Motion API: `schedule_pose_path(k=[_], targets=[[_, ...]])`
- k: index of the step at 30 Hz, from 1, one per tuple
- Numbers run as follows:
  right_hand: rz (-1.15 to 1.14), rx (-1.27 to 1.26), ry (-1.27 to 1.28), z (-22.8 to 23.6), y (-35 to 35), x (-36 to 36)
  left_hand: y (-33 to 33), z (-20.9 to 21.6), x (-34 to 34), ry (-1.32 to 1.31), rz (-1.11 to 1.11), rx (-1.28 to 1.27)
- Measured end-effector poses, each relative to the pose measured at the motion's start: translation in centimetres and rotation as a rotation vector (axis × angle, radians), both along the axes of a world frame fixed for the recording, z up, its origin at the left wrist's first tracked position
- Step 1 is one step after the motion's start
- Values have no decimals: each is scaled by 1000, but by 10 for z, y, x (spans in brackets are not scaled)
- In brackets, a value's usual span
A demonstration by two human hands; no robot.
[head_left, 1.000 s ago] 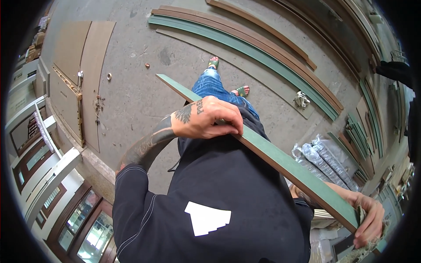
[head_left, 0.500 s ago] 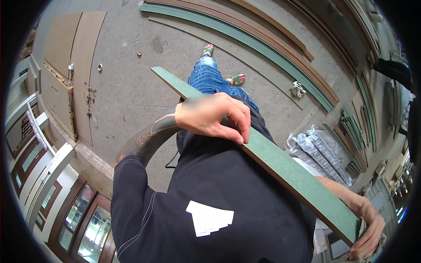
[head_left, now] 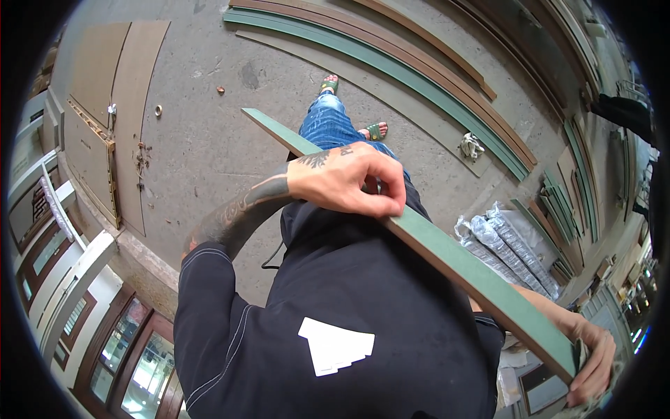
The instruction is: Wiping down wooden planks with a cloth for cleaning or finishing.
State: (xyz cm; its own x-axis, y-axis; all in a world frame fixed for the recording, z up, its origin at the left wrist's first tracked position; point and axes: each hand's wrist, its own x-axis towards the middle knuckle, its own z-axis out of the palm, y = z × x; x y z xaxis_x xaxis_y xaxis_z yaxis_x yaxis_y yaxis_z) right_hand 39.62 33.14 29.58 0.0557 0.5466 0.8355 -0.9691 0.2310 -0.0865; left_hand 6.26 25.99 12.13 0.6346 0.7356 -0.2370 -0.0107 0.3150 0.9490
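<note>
A long, narrow green board (head_left: 474,269) with a brown edge runs slantwise across my body, from beyond my left hand down to the lower right. My left hand (head_left: 345,178) lies over its middle, fingers curled, with thumb and forefinger pinched together at the board's surface. Whatever is in that pinch is too small or hidden to name. At the near right end, my right hand (head_left: 593,363) is wrapped around the board's tip. A greyish cloth (head_left: 578,353) shows between that palm and the board.
Long green strips (head_left: 419,84) and brown strips (head_left: 391,52) lie on the concrete floor ahead. A crumpled pale glove or rag (head_left: 472,146) rests beside them. Plastic-wrapped bundles (head_left: 506,244) sit at right. Large brown panels (head_left: 143,84) and a tape roll (head_left: 158,109) are at left.
My left hand has shifted slightly up and to the right, its thumb and forefinger closing together. The board's near end and my right hand have moved slightly right.
</note>
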Motion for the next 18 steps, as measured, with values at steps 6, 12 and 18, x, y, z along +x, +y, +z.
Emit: schedule_pose_path(k=[6,12,18], targets=[[-368,-489,-364,11,2,76,-30,-18,-17,510,681,429],[-493,-601,-510,-7,29,81,-64,-50,-2,988,1011,504],[-640,-626,-730,-9,51,74,-58,-79,12,-694,1388,-860]])
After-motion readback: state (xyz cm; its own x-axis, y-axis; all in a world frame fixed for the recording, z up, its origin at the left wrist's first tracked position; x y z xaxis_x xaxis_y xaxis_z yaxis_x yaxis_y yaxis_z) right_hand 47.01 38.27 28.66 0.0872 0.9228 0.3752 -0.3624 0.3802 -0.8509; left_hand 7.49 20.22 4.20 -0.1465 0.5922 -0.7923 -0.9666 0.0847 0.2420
